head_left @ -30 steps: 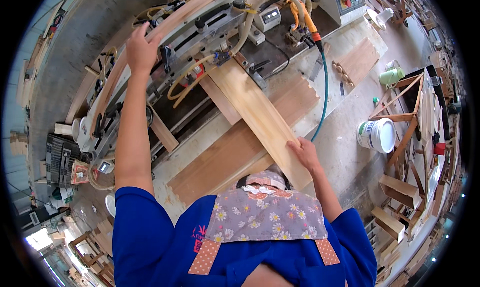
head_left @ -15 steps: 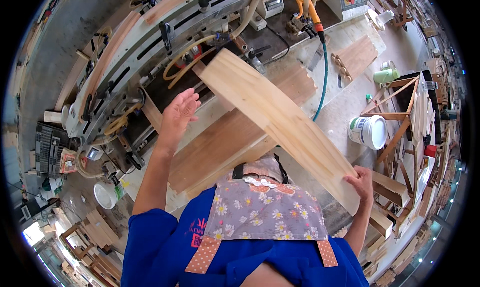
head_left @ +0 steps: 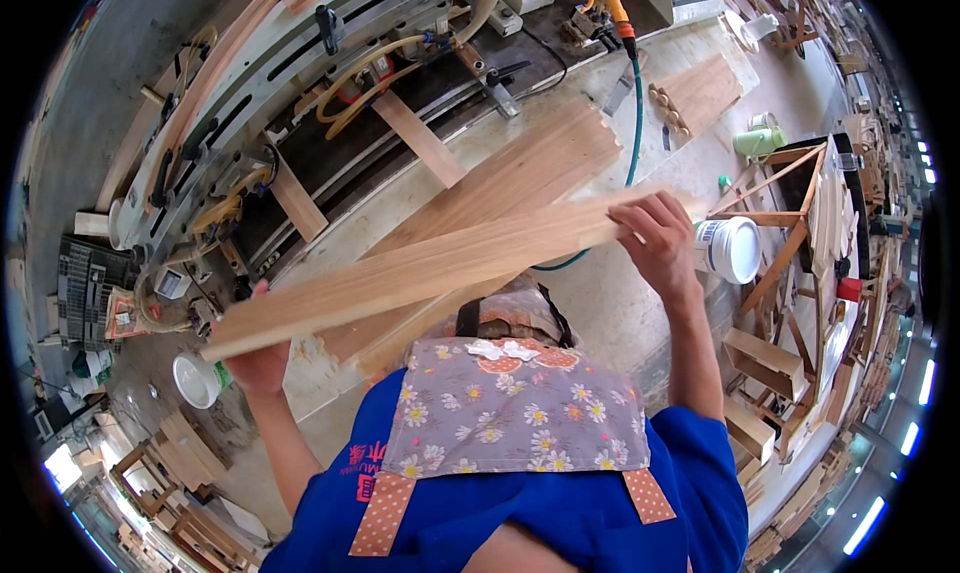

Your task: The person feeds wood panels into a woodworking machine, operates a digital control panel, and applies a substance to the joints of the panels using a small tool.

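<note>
Close before the chest, the left hand (head_left: 262, 358) grips the low end of a long pale wooden board (head_left: 440, 268), fingers curled under it. The right hand (head_left: 655, 241) clasps the higher end. Plain and straight-grained, the board crosses above stacked planks (head_left: 520, 173) beside the clamping machine (head_left: 300, 83).

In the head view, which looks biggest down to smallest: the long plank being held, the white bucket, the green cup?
1. Long plank, though it is nearest the camera.
2. White bucket.
3. Green cup, farther off, so its true size is unsure.
</note>
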Motion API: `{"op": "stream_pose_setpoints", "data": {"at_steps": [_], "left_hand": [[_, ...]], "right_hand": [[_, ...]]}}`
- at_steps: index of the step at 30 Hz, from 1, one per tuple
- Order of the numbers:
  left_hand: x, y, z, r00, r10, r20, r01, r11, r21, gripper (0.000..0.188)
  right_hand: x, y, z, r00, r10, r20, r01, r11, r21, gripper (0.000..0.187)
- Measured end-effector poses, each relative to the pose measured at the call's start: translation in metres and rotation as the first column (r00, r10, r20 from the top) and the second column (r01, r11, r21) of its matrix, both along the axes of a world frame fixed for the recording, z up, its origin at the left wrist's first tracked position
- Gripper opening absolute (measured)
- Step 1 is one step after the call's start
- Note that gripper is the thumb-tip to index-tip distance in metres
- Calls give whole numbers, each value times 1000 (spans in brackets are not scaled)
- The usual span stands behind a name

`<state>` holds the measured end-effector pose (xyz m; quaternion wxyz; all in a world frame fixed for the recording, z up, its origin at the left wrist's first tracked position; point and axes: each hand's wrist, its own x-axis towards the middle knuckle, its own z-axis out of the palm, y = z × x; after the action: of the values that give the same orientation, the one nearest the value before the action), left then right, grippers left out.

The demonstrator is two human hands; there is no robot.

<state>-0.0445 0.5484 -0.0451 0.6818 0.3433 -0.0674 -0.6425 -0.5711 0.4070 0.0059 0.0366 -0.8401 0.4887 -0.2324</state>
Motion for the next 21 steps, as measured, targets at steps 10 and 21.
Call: {"op": "stream_pose_setpoints", "data": {"at_steps": [10, 21], "left_hand": [[3, 93, -57, 999, -6, 33, 3, 996, 89, 81], [1, 82, -77, 905, -213, 369, 41, 905, 423, 36]], "right_hand": [[42, -29, -94, 999, 37, 18, -36, 999, -17, 30], [34, -39, -130, 991, -134, -9, 134, 978, 160, 50]]}}
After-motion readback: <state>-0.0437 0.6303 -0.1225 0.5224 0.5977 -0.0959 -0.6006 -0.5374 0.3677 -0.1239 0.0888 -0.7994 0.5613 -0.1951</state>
